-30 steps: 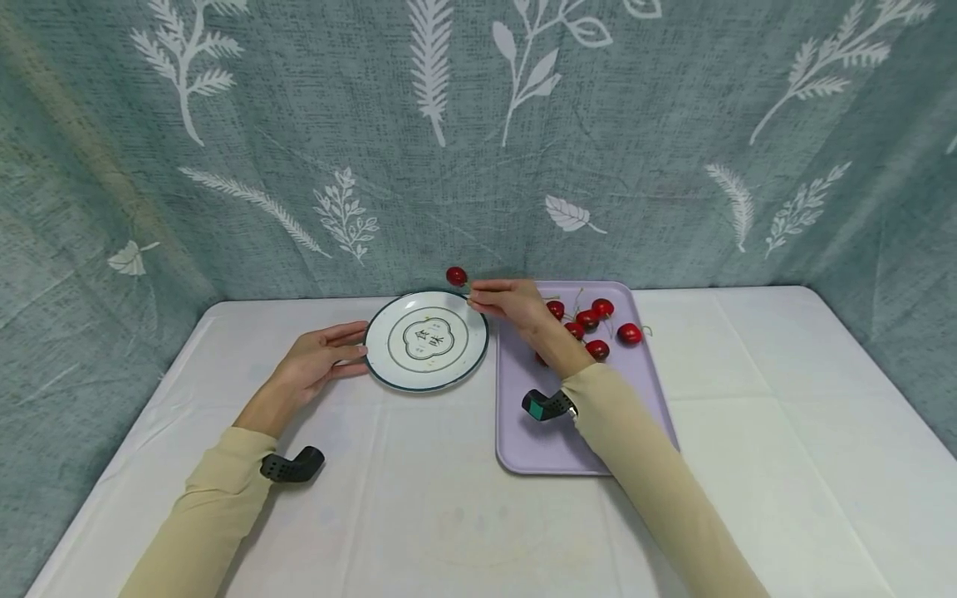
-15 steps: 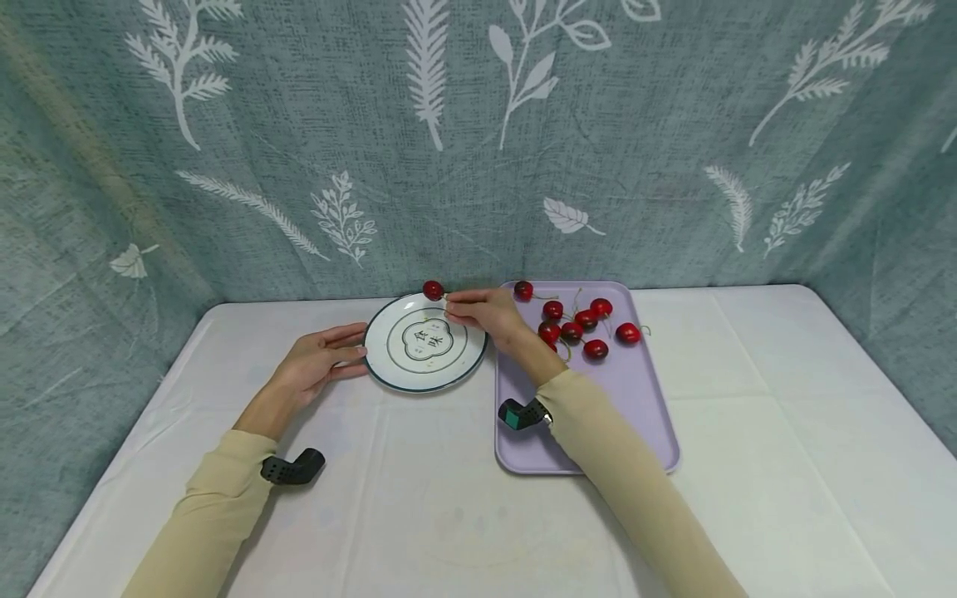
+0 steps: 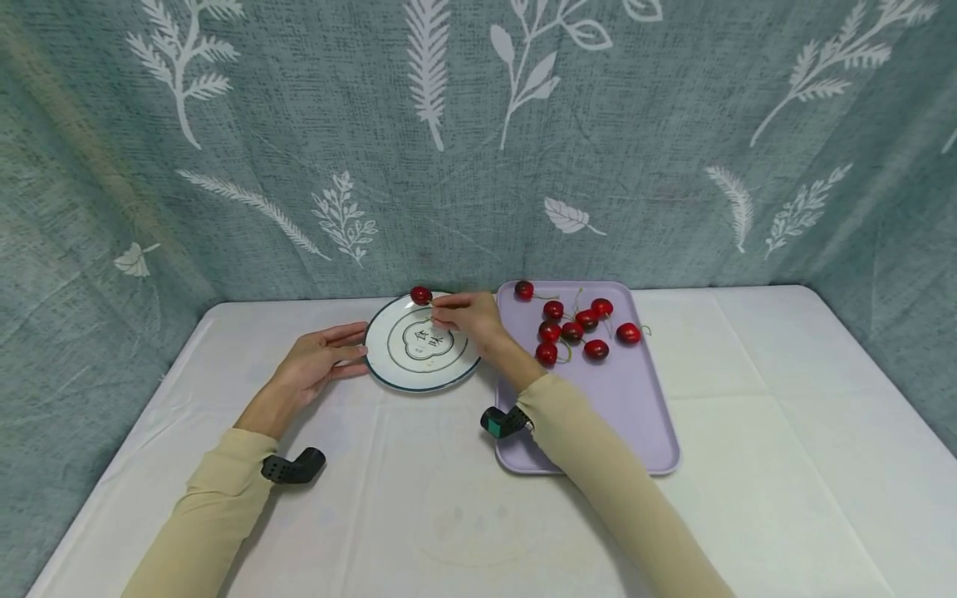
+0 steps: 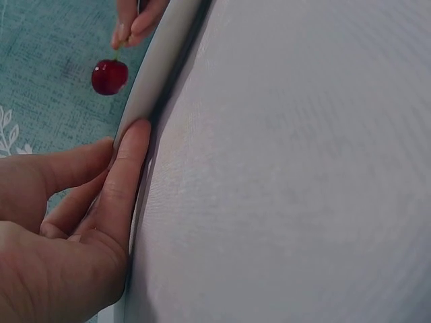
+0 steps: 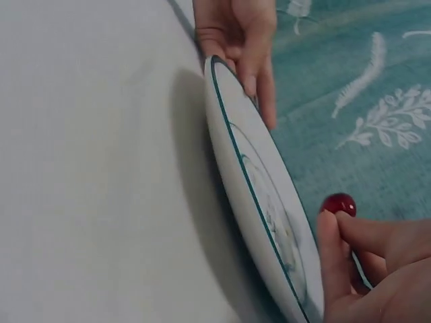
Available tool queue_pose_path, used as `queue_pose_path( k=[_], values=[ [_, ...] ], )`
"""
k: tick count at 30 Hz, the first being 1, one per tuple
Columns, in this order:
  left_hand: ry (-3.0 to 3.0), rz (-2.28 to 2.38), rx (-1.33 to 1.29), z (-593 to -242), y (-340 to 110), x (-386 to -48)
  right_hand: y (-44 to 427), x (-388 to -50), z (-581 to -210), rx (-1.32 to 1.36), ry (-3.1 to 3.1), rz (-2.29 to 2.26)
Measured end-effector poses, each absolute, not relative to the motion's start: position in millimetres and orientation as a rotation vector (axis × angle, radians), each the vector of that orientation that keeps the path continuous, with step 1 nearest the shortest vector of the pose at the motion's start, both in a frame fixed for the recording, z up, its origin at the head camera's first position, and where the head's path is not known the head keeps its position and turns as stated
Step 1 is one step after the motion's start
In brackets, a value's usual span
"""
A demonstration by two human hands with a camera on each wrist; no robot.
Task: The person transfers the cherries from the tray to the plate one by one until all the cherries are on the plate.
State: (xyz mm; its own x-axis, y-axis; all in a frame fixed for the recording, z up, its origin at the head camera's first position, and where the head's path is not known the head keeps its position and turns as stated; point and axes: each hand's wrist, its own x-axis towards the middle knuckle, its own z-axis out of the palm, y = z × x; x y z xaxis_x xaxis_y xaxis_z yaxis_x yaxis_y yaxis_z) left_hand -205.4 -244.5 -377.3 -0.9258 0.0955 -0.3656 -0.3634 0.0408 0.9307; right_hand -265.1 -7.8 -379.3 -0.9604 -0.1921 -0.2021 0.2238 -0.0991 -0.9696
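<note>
My right hand (image 3: 476, 322) pinches a dark red cherry (image 3: 421, 296) by its stem, above the far part of a white plate (image 3: 392, 363) with a dark rim. In the left wrist view the cherry (image 4: 110, 77) hangs from the fingertips, apart from the plate. My left hand (image 3: 310, 364) grips the plate's left edge, its thumb over the rim. Seen from the right wrist, that left hand (image 5: 246, 47) is at the plate's far end, and the plate (image 5: 259, 155) appears edge-on. The right palm hides part of the plate's right side.
A lilac tray (image 3: 624, 419) stands right of the plate, under the right forearm. Several stemmed cherries (image 3: 571, 332) lie in its far half; one (image 3: 629, 333) lies near its right edge. A patterned teal curtain (image 3: 478, 191) hangs behind the white-covered table (image 3: 419, 498).
My right hand has moved left and slightly down with the cherry, from the plate's right edge to over the plate. More cherries in the tray are uncovered. My left hand stays put.
</note>
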Motion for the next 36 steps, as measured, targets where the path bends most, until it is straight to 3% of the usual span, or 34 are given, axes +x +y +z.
queue_pose_path(
  k=[36],
  values=[
    [2.037,1.956,-0.268,-381,-241,-204,-25,-259,-387,0.020,2.225,-1.976]
  ],
)
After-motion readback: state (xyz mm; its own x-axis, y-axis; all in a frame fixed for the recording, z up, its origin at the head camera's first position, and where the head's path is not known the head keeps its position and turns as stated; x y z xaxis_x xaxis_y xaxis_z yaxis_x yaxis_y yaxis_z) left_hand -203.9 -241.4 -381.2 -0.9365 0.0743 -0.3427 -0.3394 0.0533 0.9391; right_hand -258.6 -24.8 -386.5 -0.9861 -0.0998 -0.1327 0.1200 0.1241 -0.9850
